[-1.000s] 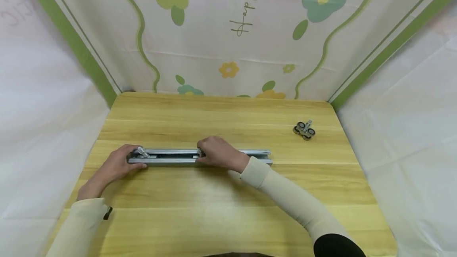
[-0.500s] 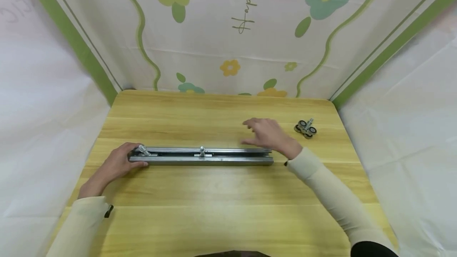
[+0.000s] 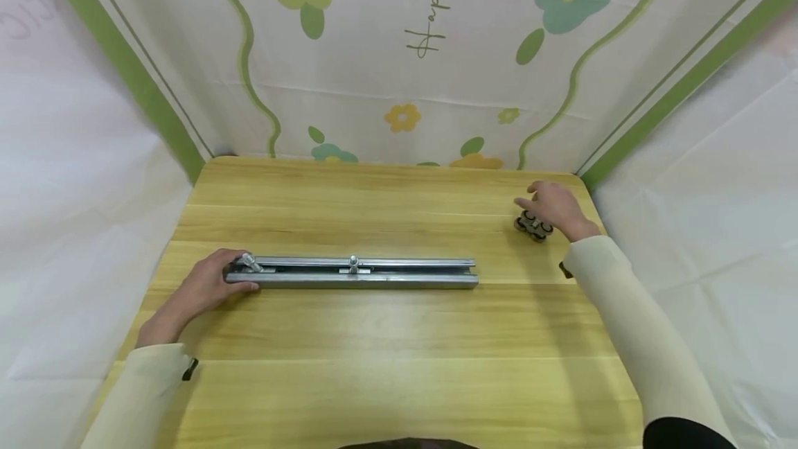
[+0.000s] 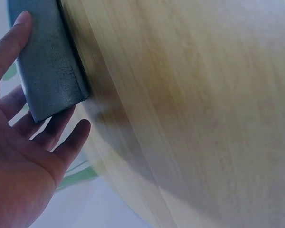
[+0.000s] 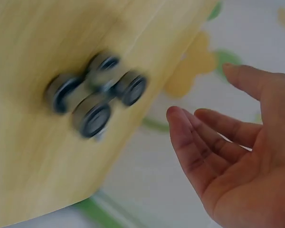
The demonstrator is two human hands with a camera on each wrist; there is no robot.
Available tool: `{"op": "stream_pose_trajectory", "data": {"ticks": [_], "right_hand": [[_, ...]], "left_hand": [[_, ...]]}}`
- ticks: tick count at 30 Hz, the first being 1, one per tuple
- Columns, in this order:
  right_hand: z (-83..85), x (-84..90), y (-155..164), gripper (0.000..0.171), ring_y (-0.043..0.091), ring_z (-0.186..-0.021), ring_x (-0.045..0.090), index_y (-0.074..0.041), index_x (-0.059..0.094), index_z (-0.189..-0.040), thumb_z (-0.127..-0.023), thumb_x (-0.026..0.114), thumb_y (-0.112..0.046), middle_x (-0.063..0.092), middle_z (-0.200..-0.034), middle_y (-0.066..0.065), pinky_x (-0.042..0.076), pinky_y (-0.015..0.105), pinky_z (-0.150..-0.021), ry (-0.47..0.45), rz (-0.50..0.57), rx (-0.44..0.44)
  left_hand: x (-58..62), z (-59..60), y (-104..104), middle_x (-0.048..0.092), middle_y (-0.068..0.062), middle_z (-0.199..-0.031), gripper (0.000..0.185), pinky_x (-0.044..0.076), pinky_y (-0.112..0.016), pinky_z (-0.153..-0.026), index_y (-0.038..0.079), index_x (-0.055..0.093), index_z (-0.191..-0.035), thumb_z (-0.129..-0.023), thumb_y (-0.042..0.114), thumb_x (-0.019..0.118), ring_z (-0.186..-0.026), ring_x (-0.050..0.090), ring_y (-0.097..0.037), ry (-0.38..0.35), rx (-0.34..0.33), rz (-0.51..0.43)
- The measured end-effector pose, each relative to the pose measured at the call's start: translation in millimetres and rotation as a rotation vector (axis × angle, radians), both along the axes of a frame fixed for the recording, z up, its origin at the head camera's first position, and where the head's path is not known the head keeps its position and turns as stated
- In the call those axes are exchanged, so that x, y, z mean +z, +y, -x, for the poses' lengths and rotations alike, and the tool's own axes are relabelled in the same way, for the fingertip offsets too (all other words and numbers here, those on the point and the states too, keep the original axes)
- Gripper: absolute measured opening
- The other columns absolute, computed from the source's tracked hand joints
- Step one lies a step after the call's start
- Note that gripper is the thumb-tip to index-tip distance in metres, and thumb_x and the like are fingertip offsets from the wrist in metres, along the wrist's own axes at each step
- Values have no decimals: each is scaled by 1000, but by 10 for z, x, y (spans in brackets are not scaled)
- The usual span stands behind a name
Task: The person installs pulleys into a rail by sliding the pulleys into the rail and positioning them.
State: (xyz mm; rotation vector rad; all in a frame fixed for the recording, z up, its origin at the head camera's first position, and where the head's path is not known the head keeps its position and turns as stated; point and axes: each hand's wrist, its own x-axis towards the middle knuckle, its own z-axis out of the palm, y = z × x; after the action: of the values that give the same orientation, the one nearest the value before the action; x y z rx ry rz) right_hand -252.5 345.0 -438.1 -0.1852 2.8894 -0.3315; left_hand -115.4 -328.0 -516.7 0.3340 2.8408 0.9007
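Gone from the middle of the metal track, where it rested a second ago, the right hand now hovers at the far right corner of the wooden table, over the wheeled roller carriage. The track and the left hand have not shifted.

From left: the left hand, in a cream sleeve, rests against the left end of the track, thumb along the near face and fingers round the end. The left wrist view shows the fingers fairly straight, spread on the grey metal rather than clamped round it. Beside that hand a bolt stands tilted from the channel, and a second stud rises upright near the middle. The track lies flat, parallel to the table's near edge, left of centre.

At right, the roller carriage sits on the table well apart from the track, its small dark wheels clustered round a metal body. The right wrist view, blurred, shows the carriage clear of the hand, whose fingers are loosely extended and apart, gripping nothing.

Behind the table hangs a flowered cloth bearing the handwritten word "Happy", running vertically.
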Motion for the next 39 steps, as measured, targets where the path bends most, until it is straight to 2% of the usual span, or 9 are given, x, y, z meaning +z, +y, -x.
{"op": "stream_pose_trajectory", "data": {"ticks": [2, 5, 7, 9, 13, 21, 32, 36, 39], "right_hand": [[57, -50, 127, 61, 51, -108, 67, 16, 58, -137, -108, 60, -37, 63, -131, 38, 55, 64, -90, -9, -8, -35], [135, -152, 284, 49, 35, -68, 62, 14, 67, -96, -108, 61, -33, 67, -85, 30, 56, 48, -67, -24, -12, -68], [177, -218, 363, 51, 19, -51, 43, 2, 56, -68, -107, 62, -30, 49, -58, 11, 44, 35, -53, -30, -14, -79], [218, -282, 429, 56, 9, -49, 24, -13, 40, -58, -106, 63, -29, 28, -52, -4, 30, 28, -50, -50, -14, -100], [273, -399, 510, 57, 9, -48, 27, -15, 41, -55, -105, 63, -30, 29, -50, -6, 31, 27, -48, -62, -1, -177], [263, -624, 528, 45, 28, -63, 53, -4, 55, -66, -102, 67, -29, 57, -63, 10, 47, 40, -57, -41, 48, -298], [250, -690, 562, 49, 16, -49, 36, -16, 37, -57, -97, 64, -22, 30, -50, -5, 43, 38, -58, -34, 165, -422], [227, -653, 573, 50, 13, -45, 36, -17, 44, -53, -98, 64, -23, 36, -46, -5, 43, 36, -56, -39, 201, -430], [186, -624, 576, 46, 19, -52, 51, -5, 61, -55, -97, 67, -24, 52, -50, -3, 53, 44, -63, -10, 204, -420]], "left_hand": [[4, 1, -3, 60, -37, -134, 68, 46, -69, -102, -9, 63, -133, -84, 29, 92, -123, 57, -55, 2, -1, 2], [6, 1, -1, 60, -37, -134, 68, 46, -69, -102, -8, 63, -134, -84, 29, 92, -123, 57, -55, 0, 0, -2], [3, -2, -1, 60, -37, -135, 68, 46, -70, -103, -8, 63, -134, -84, 29, 92, -123, 57, -55, -3, 0, -5], [1, -10, 0, 60, -37, -135, 68, 45, -70, -103, -8, 63, -134, -85, 29, 92, -124, 57, -56, -4, 0, -4], [-2, -20, 6, 60, -37, -136, 69, 45, -70, -103, -9, 62, -135, -85, 29, 92, -125, 56, -56, -8, 1, -4], [-1, -21, -1, 59, -37, -136, 70, 45, -70, -104, -9, 62, -136, -85, 30, 92, -124, 57, -55, -11, 10, -4], [13, -22, 12, 59, -37, -137, 70, 45, -70, -104, -8, 62, -136, -85, 30, 92, -125, 56, -56, -6, 7, 5], [29, -26, 18, 59, -37, -136, 70, 45, -70, -104, -8, 62, -135, -86, 30, 91, -125, 56, -56, -7, 5, 7], [27, -31, 17, 59, -37, -136, 70, 45, -70, -104, -9, 61, -136, -86, 30, 91, -125, 56, -56, -4, 2, 12]]}}
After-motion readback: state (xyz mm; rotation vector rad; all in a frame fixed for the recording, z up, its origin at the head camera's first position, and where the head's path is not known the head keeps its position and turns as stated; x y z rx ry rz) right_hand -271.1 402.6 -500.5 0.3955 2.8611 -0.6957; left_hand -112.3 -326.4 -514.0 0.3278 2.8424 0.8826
